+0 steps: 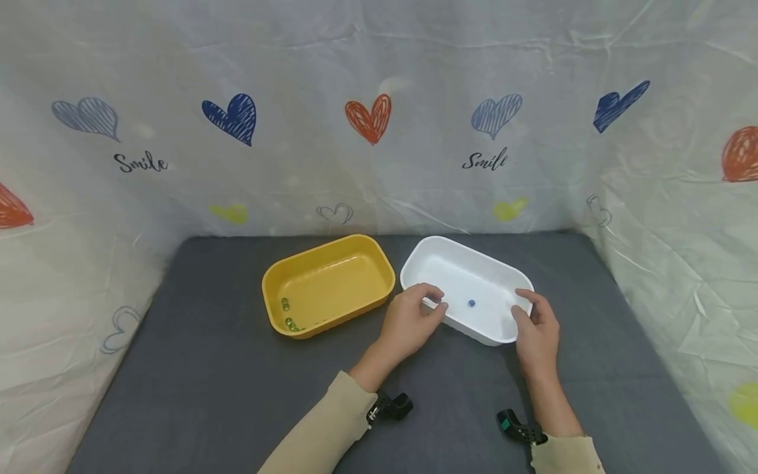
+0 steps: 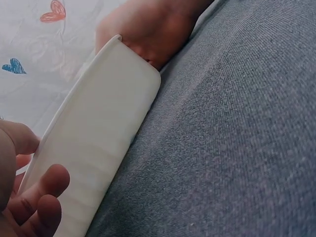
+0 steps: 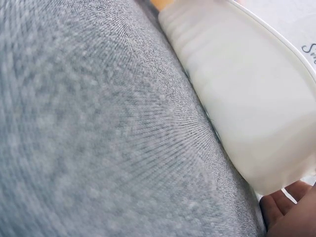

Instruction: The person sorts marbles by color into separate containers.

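Note:
A white tray (image 1: 428, 260) sits on the right half of the cloth-covered table, with one blue marble (image 1: 472, 303) on its floor. My left hand (image 1: 408, 319) holds its near left rim, thumb and fingers curled about the edge. In the left wrist view, the fingertips (image 2: 55, 180) lie against the outer wall. At the right end, my right hand (image 1: 537, 336) grips the rim with its thumb inside. The right wrist view shows fingers (image 3: 279, 205) curled around the tray's lower end.
Left of the white tray stands a yellow tray (image 1: 331, 283), its near left corner holding several green marbles (image 1: 290, 323). Dark grey cloth (image 1: 207, 382) covers the table. Behind it hangs a pale sheet (image 1: 414, 66) printed with hearts.

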`<state>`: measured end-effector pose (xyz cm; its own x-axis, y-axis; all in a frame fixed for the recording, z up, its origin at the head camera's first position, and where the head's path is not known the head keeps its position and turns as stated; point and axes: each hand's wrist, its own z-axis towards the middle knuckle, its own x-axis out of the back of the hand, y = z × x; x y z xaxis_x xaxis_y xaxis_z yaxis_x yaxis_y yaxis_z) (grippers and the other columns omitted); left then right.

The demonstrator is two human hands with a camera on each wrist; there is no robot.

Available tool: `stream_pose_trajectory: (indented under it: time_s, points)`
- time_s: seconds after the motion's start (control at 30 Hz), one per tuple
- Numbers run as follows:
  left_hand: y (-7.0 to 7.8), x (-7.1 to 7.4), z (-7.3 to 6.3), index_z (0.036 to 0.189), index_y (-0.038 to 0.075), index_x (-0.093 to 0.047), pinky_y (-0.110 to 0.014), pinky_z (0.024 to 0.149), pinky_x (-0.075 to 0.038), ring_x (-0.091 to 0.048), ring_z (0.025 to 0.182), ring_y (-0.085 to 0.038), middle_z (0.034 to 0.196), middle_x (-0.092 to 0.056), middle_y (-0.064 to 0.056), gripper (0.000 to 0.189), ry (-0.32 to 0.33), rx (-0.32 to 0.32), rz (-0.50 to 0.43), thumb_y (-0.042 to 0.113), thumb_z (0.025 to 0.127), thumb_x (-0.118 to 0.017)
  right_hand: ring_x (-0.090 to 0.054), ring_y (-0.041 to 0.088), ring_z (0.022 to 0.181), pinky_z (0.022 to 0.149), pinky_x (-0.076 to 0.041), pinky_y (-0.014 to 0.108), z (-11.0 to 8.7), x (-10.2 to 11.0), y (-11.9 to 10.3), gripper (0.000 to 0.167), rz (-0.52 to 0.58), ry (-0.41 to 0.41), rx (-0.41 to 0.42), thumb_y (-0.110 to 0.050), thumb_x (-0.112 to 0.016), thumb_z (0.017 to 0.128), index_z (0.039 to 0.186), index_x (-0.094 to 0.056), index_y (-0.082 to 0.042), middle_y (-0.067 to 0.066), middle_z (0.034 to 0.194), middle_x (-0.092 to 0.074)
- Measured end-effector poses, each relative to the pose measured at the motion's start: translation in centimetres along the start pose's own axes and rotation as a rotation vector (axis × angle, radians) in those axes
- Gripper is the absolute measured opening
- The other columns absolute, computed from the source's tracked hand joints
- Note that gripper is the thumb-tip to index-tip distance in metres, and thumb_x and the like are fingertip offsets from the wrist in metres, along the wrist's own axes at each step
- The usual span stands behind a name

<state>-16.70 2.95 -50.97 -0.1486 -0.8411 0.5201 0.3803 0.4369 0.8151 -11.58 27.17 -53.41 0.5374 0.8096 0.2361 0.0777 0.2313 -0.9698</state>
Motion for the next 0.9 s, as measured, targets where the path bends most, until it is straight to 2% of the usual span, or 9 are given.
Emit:
stream_pose_trajectory:
  time_s: [0.2,0.63,0.9]
  points:
    - [-0.24,-0.22,-0.07,0.115,0.015,-0.076,-0.022,0.062,-0.051,-0.057,0.065,-0.003,0.107,-0.074,0.002,0.013,0.01,-0.003,-0.001,0.02,0.103,-0.077,-0.026,0.019,0.164,0.132,-0.019,0.046,0.0,0.02,0.04,0.038,0.004,-0.001,0.002,-0.008,-0.052,0.11,0.145,-0.065,-0.004,0.008,0.171,-0.045]
    - [-0.49,-0.22,-0.36,0.117,0.013,-0.076,-0.024,0.057,-0.048,-0.054,0.06,-0.005,0.089,-0.065,0.004,0.015,0.004,-0.004,-0.006,0.023,0.105,-0.074,-0.024,0.019,0.164,0.132,-0.018,0.045,-0.03,0.08,-0.08,0.037,-0.004,-0.006,0.002,-0.008,-0.053,0.11,0.145,-0.065,-0.005,0.007,0.171,-0.043]
    - [-0.59,-0.11,-0.45,0.119,0.014,-0.076,-0.025,0.058,-0.049,-0.055,0.061,-0.005,0.091,-0.064,0.004,0.017,-0.016,-0.037,-0.026,0.026,0.108,-0.071,-0.025,0.019,0.164,0.132,-0.019,0.045,0.06,0.1,0.1,0.037,-0.015,-0.005,0.005,-0.009,-0.053,0.11,0.145,-0.065,-0.005,0.007,0.171,-0.044]
